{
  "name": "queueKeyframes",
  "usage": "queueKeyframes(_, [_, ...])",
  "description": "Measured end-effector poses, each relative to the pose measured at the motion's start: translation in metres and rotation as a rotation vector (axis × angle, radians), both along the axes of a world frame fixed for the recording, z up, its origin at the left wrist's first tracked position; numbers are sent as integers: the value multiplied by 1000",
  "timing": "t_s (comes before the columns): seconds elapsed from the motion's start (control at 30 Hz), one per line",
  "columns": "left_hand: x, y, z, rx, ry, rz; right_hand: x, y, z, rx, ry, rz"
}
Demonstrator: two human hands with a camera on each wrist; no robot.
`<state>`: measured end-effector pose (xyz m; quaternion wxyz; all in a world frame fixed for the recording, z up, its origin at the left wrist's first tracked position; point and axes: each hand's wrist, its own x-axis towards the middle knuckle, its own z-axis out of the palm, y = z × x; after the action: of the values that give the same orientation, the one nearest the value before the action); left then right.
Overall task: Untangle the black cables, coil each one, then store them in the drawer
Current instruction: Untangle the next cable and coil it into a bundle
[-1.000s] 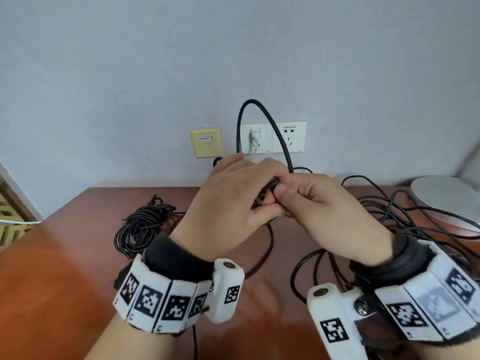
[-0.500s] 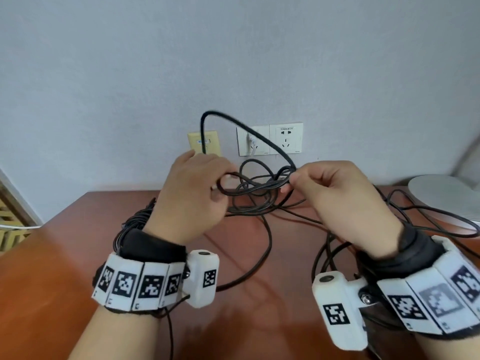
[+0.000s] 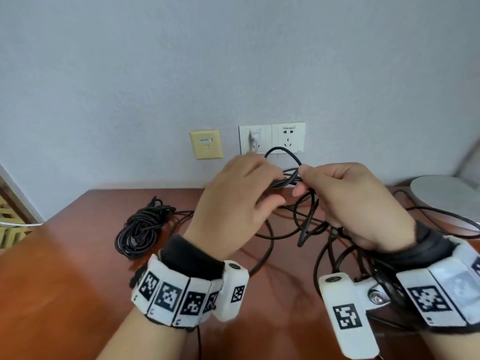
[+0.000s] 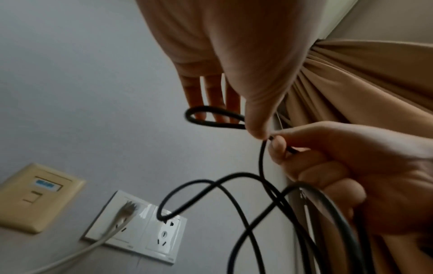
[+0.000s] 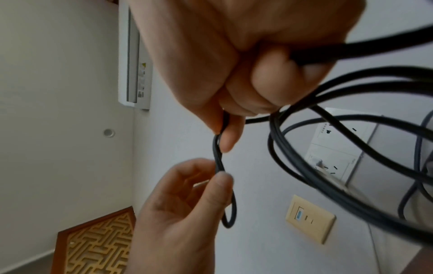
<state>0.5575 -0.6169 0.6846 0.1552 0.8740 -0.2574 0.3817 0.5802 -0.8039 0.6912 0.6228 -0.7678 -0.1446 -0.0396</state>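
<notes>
The desk [image 3: 65, 294] is reddish-brown wood, glossy, running back to a pale grey wall [image 3: 233, 61]. Above its near part both hands are raised, close together. The left hand [image 3: 233, 206] pinches a black cable [image 3: 285, 178] between thumb and forefinger, its other fingers straight and spread. The right hand [image 3: 358, 203] pinches the same cable just beside it, its other fingers curled round further strands. Between the two pinches the cable runs roughly level, left to right; a small loop arches up from it toward the wall. From the right hand more loops hang down to the desk and trail off to the right in a loose tangle [image 3: 324, 237]. To the left on the desk lies a coil [image 3: 140, 229], its long axis slanting away toward the wall. At the far right stands a grey round base [image 3: 446, 193]. On the wall are a yellow data plate [image 3: 206, 144] and a white double socket [image 3: 272, 137] with a white plug in its left half. The right wrist view shows an air conditioner [image 5: 136, 61] high on the wall.
</notes>
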Motion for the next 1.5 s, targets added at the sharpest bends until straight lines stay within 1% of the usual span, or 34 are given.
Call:
queueKeyframes(0.07, [3,9,0,-62,-60,-16,3,0,0,58,41,22])
queueKeyframes(0.13, [3,17,1,-56,-77,-8,4,-1,1,118,90,59])
queueKeyframes(0.2, [2,20,2,-39,-60,-2,3,-2,3,191,146,105])
queueKeyframes(0.27, [0,19,4,-73,-17,-14,4,-4,5,245,185,139])
queueKeyframes(0.37, [-1,17,5,-127,-10,-27,5,-3,2,218,143,152])
queueKeyframes(0.43, [-2,14,4,-201,8,-35,5,1,-2,109,55,136])
queueKeyframes(0.5, [-5,9,5,-326,101,-24,2,5,-3,-33,-81,94])
queueKeyframes(0.57, [-5,5,7,-464,286,35,2,6,-4,-160,-239,48])
queueKeyframes(0.6, [-4,5,7,-535,399,49,3,6,-6,-199,-281,38])
queueKeyframes(0.63, [-3,6,8,-560,478,64,3,6,-7,-212,-293,43])
queueKeyframes(0.67, [-3,7,9,-513,504,86,3,7,-8,-218,-287,52])
queueKeyframes(0.73, [-7,10,10,-336,468,123,5,9,-11,-228,-267,53])
queueKeyframes(0.77, [-10,12,12,-278,473,123,6,9,-12,-229,-260,48])
queueKeyframes(0.87, [-16,14,14,-161,521,94,3,10,-9,-230,-246,39])
queueKeyframes(0.93, [-16,12,12,-85,448,106,3,6,-5,-224,-216,13])
queueKeyframes(1.0, [-14,9,10,-64,336,79,1,1,-1,-208,-164,17])
queueKeyframes(1.07, [-15,7,11,-42,259,75,0,-2,1,-232,-116,34])
queueKeyframes(1.13, [-20,7,13,-32,256,97,-1,-2,1,-251,-99,51])
queueKeyframes(1.23, [-24,8,15,13,315,200,1,0,0,-223,-78,75])
queueKeyframes(1.27, [-21,8,13,41,295,226,1,0,0,-223,-74,79])
queueKeyframes(1.33, [-14,7,9,63,167,246,1,-1,0,-221,-63,95])
queueKeyframes(1.37, [-11,8,7,37,105,232,1,-2,0,-208,-55,111])
queueKeyframes(1.43, [-8,9,5,-4,21,154,2,-2,0,-179,-40,141])
queueKeyframes(1.5, [-5,9,5,32,-57,94,4,-2,-1,-164,-22,161])
